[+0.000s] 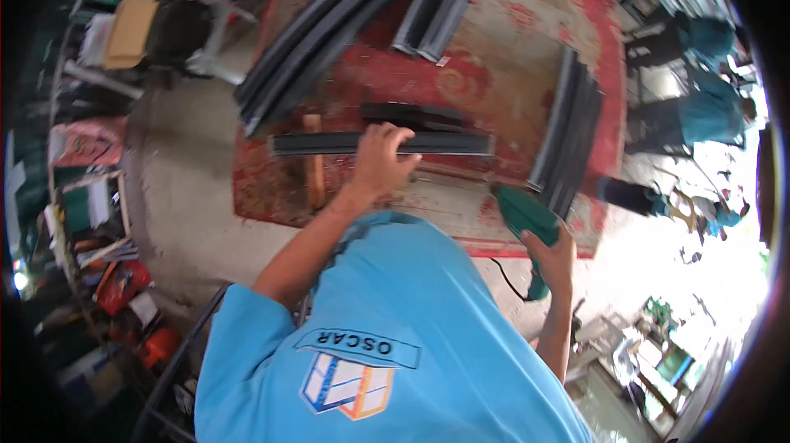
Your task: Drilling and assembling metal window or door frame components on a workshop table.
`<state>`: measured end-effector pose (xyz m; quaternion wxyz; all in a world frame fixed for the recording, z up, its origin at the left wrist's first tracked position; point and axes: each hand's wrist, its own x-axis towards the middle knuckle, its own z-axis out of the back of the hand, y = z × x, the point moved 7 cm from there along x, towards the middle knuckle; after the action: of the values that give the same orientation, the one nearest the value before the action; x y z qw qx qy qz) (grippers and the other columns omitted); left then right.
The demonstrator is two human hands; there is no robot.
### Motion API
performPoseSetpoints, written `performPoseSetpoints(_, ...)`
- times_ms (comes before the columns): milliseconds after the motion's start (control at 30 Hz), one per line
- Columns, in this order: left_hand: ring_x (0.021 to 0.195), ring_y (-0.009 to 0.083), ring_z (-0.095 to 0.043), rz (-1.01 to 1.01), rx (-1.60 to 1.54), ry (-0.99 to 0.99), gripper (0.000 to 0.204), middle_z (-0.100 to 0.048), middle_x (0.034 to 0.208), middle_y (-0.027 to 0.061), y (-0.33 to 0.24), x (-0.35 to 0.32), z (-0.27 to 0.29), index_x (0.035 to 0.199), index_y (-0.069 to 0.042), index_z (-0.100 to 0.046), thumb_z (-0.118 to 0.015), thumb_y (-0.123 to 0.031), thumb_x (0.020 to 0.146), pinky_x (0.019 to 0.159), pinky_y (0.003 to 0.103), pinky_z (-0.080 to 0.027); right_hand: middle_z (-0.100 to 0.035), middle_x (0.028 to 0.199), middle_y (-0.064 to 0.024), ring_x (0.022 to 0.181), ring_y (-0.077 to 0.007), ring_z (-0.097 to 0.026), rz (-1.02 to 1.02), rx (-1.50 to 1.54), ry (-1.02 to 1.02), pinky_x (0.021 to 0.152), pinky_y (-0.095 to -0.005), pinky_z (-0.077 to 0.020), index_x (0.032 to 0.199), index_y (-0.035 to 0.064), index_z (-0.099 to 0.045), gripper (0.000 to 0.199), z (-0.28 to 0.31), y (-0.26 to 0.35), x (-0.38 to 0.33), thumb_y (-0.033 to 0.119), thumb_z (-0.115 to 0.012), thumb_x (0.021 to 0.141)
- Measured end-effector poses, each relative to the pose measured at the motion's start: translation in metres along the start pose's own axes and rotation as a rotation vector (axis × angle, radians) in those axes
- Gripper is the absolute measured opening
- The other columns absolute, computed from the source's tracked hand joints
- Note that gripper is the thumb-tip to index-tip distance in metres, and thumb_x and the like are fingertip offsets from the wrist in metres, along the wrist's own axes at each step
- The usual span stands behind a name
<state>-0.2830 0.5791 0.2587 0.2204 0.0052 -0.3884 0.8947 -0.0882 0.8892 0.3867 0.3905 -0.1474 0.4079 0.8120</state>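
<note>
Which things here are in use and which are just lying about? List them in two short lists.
In use:
- dark metal profile under the left hand
- green power tool gripped by the right hand
- red carpeted bench

Lying about:
- profile stack at upper left
- profile pair at top
- profile stack at right
- floor clutter at left

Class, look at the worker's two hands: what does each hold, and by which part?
Left hand grips the dark metal profile near its middle; right hand holds the green power tool by its rear body.
</note>
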Motion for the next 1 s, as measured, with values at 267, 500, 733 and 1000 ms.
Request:
performPoseSetpoints(267, 0.101, 0.036, -0.069, 0.0, 0.325, 0.4, 0.053, -0.07, 0.1, 0.0114, 0.037, 0.027, -0.064, 0.108, -0.009, -0.066, -0.087, -0.04, 0.071, 0.084, 0.049, -0.057, -0.078, 0.107, -0.0162, 0.1, -0.0265, -0.076, 0.178, -0.165, -0.02, 0.09, -0.0394, -0.0564, 0.137, 0.0028, -0.063, 0.071, 0.019, 0.058, 0.036, 0.037, -0.087, 0.079)
performPoseSetpoints(500, 0.084, 0.0356, -0.073, 0.028, 0.299, 0.368, 0.043, -0.071, 0.088, 0.0103, 0.038, 0.031, -0.072, 0.099, -0.01, -0.065, -0.087, -0.032, 0.07, 0.073, 0.049, -0.058, -0.078, 0.104, -0.0151, 0.096, -0.0262, -0.076, 0.09, -0.197, 0.061, 0.089, -0.0393, -0.0563, 0.135, 0.0043, -0.065, 0.069, 0.014, 0.069, 0.062, 0.038, -0.085, 0.079)
performPoseSetpoints(733, 0.083, 0.035, -0.073, 0.034, 0.279, 0.346, 0.042, -0.071, 0.087, 0.0101, 0.039, 0.031, -0.074, 0.098, -0.01, -0.065, -0.087, -0.03, 0.068, 0.072, 0.049, -0.058, -0.077, 0.1, -0.0142, 0.093, -0.0253, -0.076, 0.137, -0.231, 0.058, 0.087, -0.0383, -0.0565, 0.133, 0.005, -0.066, 0.066, 0.01, 0.071, 0.073, 0.038, -0.085, 0.079)
performPoseSetpoints(1000, 0.083, 0.0345, -0.073, 0.031, 0.273, 0.345, 0.039, -0.071, 0.087, 0.0097, 0.039, 0.032, -0.072, 0.096, -0.01, -0.064, -0.086, -0.029, 0.069, 0.072, 0.049, -0.058, -0.078, 0.1, -0.013, 0.092, -0.0241, -0.076, 0.085, -0.22, 0.061, 0.086, -0.038, -0.0568, 0.132, 0.0056, -0.067, 0.064, 0.006, 0.074, 0.071, 0.037, -0.086, 0.079)
